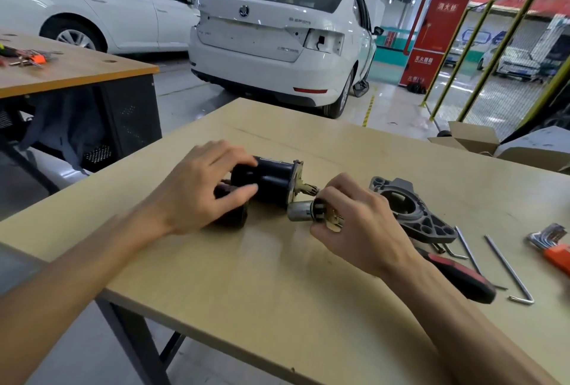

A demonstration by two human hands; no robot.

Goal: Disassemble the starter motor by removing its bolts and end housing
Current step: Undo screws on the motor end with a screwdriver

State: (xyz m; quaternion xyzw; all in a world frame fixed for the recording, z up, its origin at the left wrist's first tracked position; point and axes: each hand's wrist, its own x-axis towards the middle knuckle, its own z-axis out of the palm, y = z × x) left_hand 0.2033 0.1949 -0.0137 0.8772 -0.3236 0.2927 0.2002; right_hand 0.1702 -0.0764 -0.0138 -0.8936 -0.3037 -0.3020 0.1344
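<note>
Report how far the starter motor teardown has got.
Done: the end housing lies detached on the table, two long bolts beside it. In hand: left hand steadies the motor body; right hand grips the silver plunger. Left: freeing it.

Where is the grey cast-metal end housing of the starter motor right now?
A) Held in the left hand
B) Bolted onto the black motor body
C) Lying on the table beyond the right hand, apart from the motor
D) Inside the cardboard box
C: the grey cast-metal end housing lies flat on the beige table past the right hand, separate from the black motor body that the left hand holds.
</note>
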